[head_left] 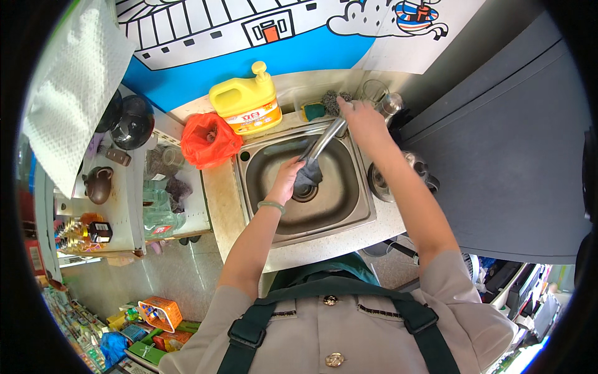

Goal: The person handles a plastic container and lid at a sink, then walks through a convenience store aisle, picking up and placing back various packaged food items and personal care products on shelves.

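The dark grey cloth [308, 177] hangs bunched from the left hand [286, 179], over the sink's drain [305, 196] and beneath the lower end of the metal faucet [322, 142]. The left hand is closed, its fingers and thumb pinching the cloth near its upper edge while the rest droops limply; whether it touches the drain I cannot tell. The cloth looks soft, light and in no danger of breaking; if soaked, it would likely turn heavier and a bit slippery, so a gathered fold held well in the fist should serve better than a thin corner. The right hand [363, 123] lies bent over the faucet's upper end, ahead and to the right of the left hand; its palm side is hidden, so I cannot tell how firmly it grips, nor whether water runs. A pale green bangle [271, 206] circles the left wrist. Both hands are above the steel sink [339, 209]. Just beyond the right hand sit a steel-wool scourer [333, 101], a green and yellow sponge [313, 111] and a clear glass [375, 91]. Ahead and to the left of the left hand stand a yellow jug [243, 103] and an open red bag [207, 146]. Well to the right of the right hand rises a tall grey cabinet [498, 143].
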Motion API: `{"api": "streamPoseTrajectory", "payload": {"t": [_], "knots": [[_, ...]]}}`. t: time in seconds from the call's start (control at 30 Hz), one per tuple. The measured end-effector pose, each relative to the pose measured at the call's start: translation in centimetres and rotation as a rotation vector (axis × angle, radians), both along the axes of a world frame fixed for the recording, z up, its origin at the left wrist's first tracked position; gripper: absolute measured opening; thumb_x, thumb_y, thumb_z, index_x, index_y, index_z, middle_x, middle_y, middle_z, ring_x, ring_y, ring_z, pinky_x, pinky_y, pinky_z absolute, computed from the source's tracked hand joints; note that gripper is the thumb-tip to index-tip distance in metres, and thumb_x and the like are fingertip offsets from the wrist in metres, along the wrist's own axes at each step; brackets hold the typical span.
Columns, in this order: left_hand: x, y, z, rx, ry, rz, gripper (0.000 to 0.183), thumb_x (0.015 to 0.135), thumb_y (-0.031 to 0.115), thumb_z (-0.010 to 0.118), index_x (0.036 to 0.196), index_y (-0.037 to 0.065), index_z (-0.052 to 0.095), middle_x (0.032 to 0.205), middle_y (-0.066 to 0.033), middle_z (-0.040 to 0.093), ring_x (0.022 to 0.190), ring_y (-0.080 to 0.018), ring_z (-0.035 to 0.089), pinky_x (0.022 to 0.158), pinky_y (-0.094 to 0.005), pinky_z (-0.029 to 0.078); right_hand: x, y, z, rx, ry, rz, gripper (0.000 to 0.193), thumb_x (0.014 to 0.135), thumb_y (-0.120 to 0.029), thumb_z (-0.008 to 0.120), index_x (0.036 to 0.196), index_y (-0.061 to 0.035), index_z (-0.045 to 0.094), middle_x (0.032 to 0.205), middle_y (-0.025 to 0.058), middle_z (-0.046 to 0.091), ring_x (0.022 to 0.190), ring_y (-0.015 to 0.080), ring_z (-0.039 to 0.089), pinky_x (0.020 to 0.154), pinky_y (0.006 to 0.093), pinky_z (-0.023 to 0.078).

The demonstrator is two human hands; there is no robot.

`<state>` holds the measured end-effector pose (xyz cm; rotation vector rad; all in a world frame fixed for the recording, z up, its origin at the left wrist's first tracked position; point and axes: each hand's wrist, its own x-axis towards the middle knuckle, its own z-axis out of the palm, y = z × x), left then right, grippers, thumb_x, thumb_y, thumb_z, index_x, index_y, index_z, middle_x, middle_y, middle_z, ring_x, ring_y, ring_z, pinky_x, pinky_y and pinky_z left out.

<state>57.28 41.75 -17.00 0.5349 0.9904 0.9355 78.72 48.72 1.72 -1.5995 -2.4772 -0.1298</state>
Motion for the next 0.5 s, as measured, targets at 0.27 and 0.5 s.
{"api": "streamPoseTrajectory", "payload": {"t": [0.27, 0.5], "knots": [[-0.1, 0.9, 3.3, 0.226, 0.237, -0.216, 0.02, 0.084, 0.011, 0.066, 0.099, -0.001, 0.069, 0.09, -0.0049, 0.069, 0.082, -0.0098, 0.06, 0.077, -0.0237, 0.046, -4.5, -11.5, -11.1, -0.259, 0.622, -0.015, 0.026, 0.073, -0.002, 0.061, 0.1, -0.0023, 0.06, 0.099, 0.0123, 0.061, 0.096, 0.032, 0.058, 0.081, 0.0415, 0.05], [-1.9, 1.6, 5.9, 0.667, 0.644, -0.347, 0.011, 0.081, 0.004, 0.066, 0.09, -0.001, 0.07, 0.086, -0.0081, 0.069, 0.078, -0.0138, 0.063, 0.073, -0.0266, 0.049, -4.8, -6.1, -18.6, -0.73, 0.704, -0.089, 0.028, 0.079, -0.009, 0.061, 0.106, -0.0023, 0.057, 0.093, 0.0185, 0.063, 0.091, 0.0374, 0.06, 0.077, 0.0436, 0.048]]}}
